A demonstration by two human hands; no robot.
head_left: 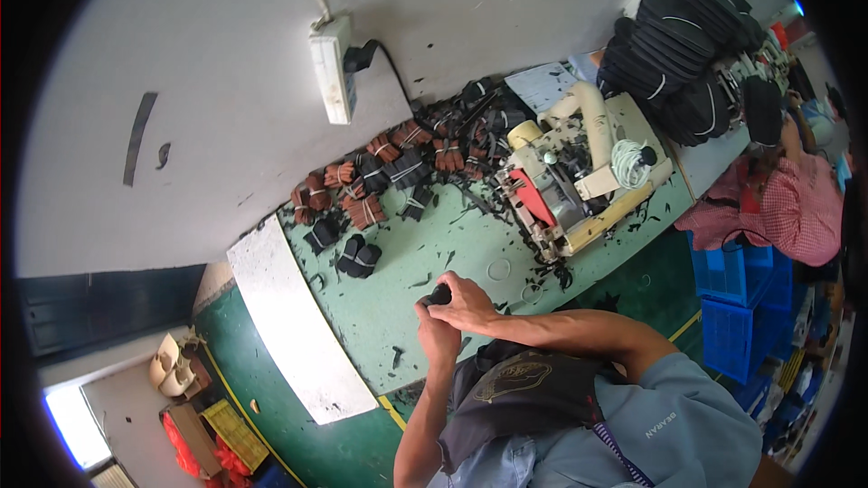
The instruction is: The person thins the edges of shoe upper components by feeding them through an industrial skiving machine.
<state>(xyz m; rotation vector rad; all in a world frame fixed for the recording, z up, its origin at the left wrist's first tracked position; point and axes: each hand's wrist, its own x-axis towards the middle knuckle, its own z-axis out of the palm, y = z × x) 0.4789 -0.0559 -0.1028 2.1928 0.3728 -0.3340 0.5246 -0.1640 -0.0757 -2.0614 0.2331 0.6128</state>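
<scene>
Both my hands meet over the near edge of the green tabletop. My left hand and my right hand are closed around a small black bundle, mostly covered by the fingers. It resembles the banded black bundle lying farther off on the table. Beyond that are several brown bundles of strips, tied with pale bands, and more black bundles along the wall.
A cream machine with a red part stands right of the bundles, amid dark scraps. A white board lies at the table's left end. Stacked black padded pieces fill the far right. A person in a checked shirt sits near blue crates.
</scene>
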